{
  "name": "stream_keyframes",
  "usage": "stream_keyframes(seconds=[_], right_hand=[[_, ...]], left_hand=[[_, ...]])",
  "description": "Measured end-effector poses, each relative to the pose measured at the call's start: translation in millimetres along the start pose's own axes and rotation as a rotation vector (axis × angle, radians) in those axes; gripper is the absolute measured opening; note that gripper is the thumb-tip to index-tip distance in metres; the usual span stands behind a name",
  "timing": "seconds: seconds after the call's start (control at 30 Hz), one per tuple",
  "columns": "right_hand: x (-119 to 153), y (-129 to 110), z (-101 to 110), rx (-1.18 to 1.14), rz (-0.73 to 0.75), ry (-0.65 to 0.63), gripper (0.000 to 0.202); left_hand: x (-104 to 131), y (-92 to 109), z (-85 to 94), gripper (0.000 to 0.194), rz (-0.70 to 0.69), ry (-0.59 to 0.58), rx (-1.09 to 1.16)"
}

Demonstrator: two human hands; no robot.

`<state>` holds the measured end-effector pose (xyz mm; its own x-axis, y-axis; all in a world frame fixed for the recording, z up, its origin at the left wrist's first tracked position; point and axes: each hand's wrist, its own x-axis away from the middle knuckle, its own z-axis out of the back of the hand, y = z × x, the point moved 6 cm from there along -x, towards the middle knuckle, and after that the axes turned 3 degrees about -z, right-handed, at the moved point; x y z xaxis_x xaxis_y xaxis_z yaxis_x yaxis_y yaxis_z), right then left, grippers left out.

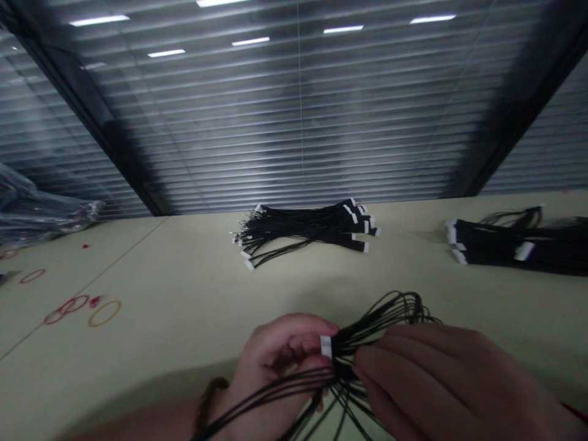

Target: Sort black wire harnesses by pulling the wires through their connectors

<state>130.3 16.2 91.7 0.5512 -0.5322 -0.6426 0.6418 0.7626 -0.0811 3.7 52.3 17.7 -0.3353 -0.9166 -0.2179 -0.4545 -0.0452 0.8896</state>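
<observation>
- Head view: the wires [353, 334] lie between our two hands, low in the picture and above the worktop [184, 275].
- Our left hand [275, 361] is nearly closed, its fingertips pinching the wires at a white connector [326, 347]. The connector stands roughly upright, across the run of the wires.
- From those fingertips, the upper strands run right and away from us, then bend over in a loop beyond our right hand [427, 373]. Others trail left across our left hand and wrist, and some fan down towards us.
- Our right hand comes in from the right, palm down, with bent fingers over the wires just beside the connector. Its fingertips are partly hidden, so we cannot tell how tightly they close.
- The left hand is the nearer one to the connector, touching it; the right is a little to its right.
- Beyond both hands, the middle pile [303, 226] lies with its long axis roughly left to right, connectors at both ends. The right-hand pile [505, 245] lies much the same way, well apart from it.
- Red bands [67, 309] and a yellow band [105, 313] lie off to our left.
</observation>
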Motion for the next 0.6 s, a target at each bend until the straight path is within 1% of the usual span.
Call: stream_keyframes(seconds=[0.07, 0.13, 0.23, 0.3, 0.33, 0.4, 0.5, 0.6], right_hand=[[-2, 4, -3, -0.002, -0.003, -0.059, 0.033], [-5, 10, -5, 0.044, -0.008, -0.11, 0.028], [-8, 17, -2, 0.163, -0.031, -0.085, 0.017], [-6, 13, -2, 0.134, -0.009, -0.06, 0.018], [-4, 9, -5, 0.083, 0.003, -0.078, 0.02], [3, 2, -17, -0.038, -0.004, -0.166, 0.024], [13, -2, -38, -0.094, -0.121, -0.302, 0.021], [17, 3, -48, -0.068, -0.233, -0.359, 0.02]], left_hand=[[-2, -4, 4.0, 0.019, 0.047, 0.043, -0.01], [-4, -8, 10.1, 0.02, 0.087, 0.095, -0.052], [-10, -10, 19.3, 0.026, 0.087, 0.156, -0.093], [-13, -12, 24.6, 0.028, 0.071, 0.195, -0.099], [-14, -13, 26.4, 0.029, 0.06, 0.207, -0.099], [-16, -14, 27.8, 0.027, 0.048, 0.209, -0.095], [-16, -15, 26.6, 0.023, 0.05, 0.184, -0.088], [-14, -14, 24.2, 0.026, 0.056, 0.16, -0.089]])
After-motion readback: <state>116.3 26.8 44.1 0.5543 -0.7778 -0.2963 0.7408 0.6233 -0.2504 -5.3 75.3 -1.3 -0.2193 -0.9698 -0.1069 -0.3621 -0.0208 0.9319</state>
